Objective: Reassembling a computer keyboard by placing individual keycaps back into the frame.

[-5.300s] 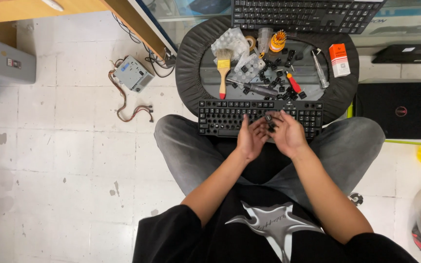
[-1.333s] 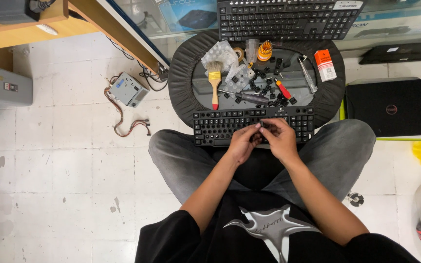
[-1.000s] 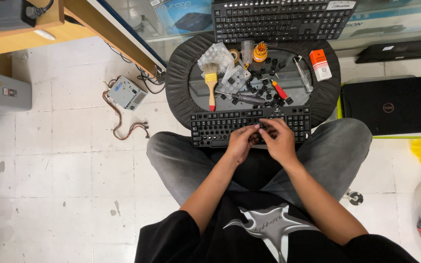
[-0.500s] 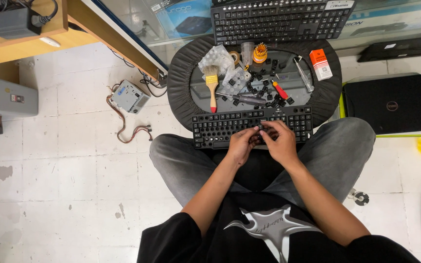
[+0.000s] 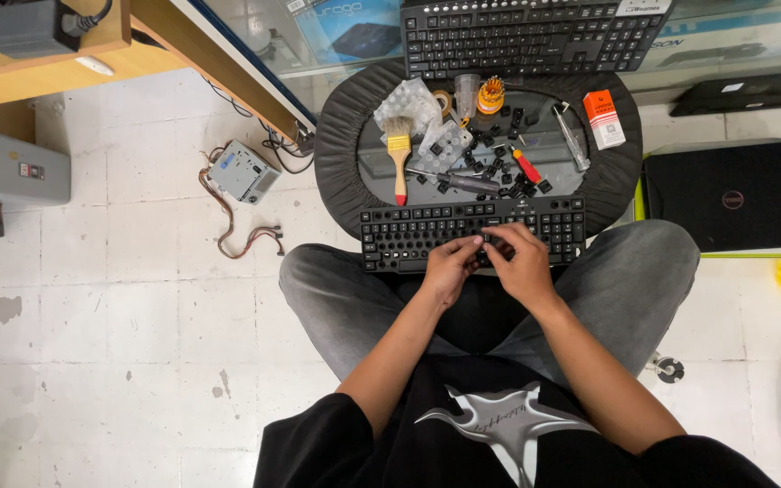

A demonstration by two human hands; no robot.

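A black keyboard (image 5: 409,237) lies across my knees, against the near rim of a round black stool (image 5: 341,154). My left hand (image 5: 449,268) and my right hand (image 5: 519,262) meet over the keyboard's lower middle. Their fingertips pinch a small dark keycap (image 5: 484,240) between them, right above the keys. On the stool top lie loose black keycaps (image 5: 497,163), a yellow-handled brush (image 5: 398,149), a red-handled screwdriver (image 5: 525,166) and a dark screwdriver (image 5: 463,180).
A second black keyboard (image 5: 526,36) lies beyond the stool. A closed black laptop (image 5: 736,197) sits on the floor at right. A small grey drive with loose cables (image 5: 241,172) lies at left, below a wooden desk edge (image 5: 219,54). An orange-and-white box (image 5: 604,119) rests on the stool.
My hands stay together over the keyboard's lower middle, only shifting slightly. The view has tilted a little, so the stool and keyboard sit slightly lower in the picture.
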